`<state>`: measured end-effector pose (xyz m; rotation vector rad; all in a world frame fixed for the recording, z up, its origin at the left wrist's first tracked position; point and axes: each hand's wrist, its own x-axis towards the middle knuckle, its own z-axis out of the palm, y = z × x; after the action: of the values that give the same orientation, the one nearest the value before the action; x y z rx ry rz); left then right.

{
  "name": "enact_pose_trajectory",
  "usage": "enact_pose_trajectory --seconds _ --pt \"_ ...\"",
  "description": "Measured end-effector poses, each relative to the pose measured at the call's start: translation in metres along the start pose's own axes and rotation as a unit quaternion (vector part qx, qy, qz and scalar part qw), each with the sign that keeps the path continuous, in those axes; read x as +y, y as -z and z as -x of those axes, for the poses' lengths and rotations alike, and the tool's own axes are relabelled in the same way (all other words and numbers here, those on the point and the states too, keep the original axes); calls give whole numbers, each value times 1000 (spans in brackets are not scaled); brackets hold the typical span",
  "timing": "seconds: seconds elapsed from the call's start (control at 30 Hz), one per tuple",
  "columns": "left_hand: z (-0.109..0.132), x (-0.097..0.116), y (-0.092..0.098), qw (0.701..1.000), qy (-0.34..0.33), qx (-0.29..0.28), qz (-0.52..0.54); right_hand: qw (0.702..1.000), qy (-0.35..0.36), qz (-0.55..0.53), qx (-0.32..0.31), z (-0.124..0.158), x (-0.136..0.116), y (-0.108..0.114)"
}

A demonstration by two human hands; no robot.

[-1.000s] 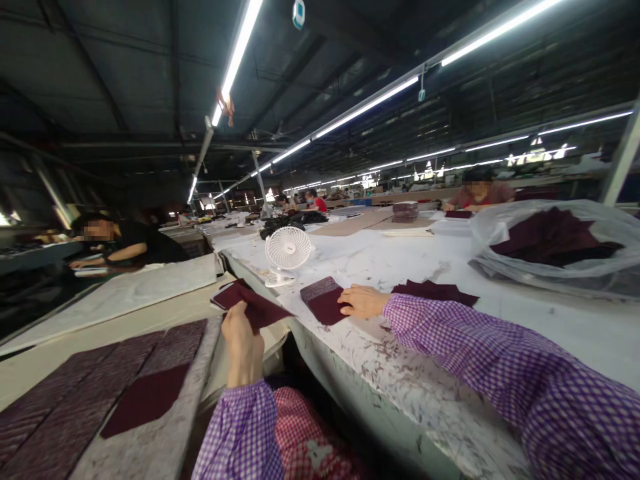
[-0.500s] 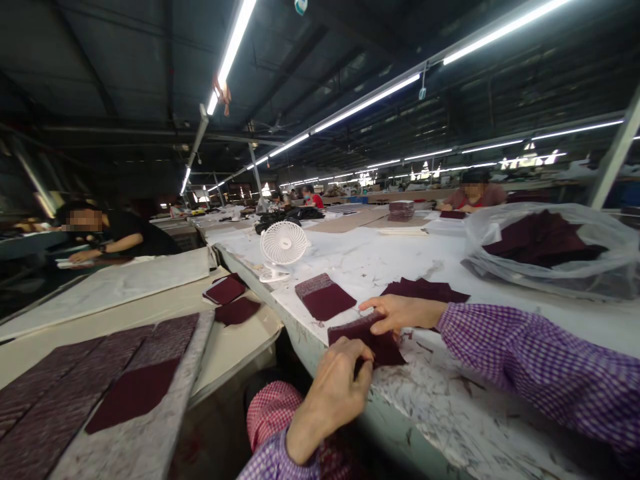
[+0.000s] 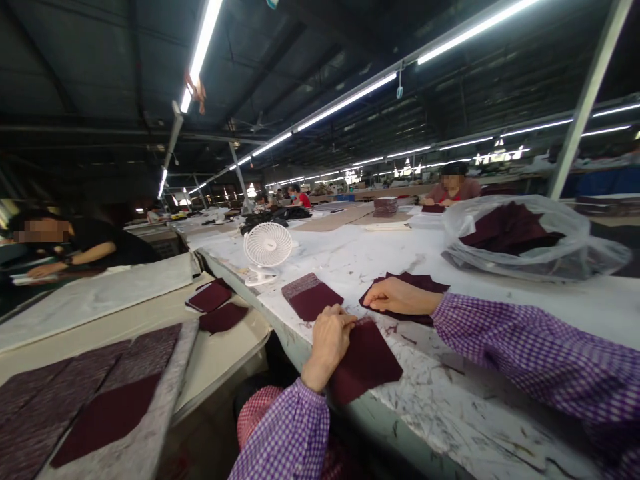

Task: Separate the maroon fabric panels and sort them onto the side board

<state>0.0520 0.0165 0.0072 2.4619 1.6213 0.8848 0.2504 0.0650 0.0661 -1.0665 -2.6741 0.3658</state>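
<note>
My left hand point(image 3: 331, 340) pinches the upper edge of a maroon fabric piece point(image 3: 367, 365), which lies over the front edge of the white table and partly hangs past it. My right hand point(image 3: 403, 297) is over a fanned pile of maroon fabric pieces point(image 3: 425, 283), thumb and fingers pressed together at the pile's left corner, on the edge of a piece. Just beyond my left hand is a small stack point(image 3: 315, 301) of maroon pieces with a speckled knit band along the far side.
A white fan point(image 3: 268, 245) stands at the table's left edge. On the right is a clear plastic bag point(image 3: 550, 261) of maroon pieces. Speckled panels point(image 3: 90, 373) and a maroon piece point(image 3: 110, 420) cover a lower board at left. Co-workers sit left and across the table.
My right hand has left the fabric piece at the table's edge and moved to the fanned pile. That piece now lies flatter, with my left hand at its upper edge. The view has shifted right.
</note>
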Motion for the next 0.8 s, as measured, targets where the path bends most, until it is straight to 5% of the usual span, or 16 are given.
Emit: enact_pose_trajectory --seconds 0.13,0.5,0.8 --pt "3 0 1 1000 -7 1 -5 995 52 83 6 1 0 -4" --pt "5 1 3 1000 -15 8 8 991 18 135 4 6 -14 -11" --pt "-6 -2 4 999 -29 -16 -11 966 121 219 66 3 -1 -16"
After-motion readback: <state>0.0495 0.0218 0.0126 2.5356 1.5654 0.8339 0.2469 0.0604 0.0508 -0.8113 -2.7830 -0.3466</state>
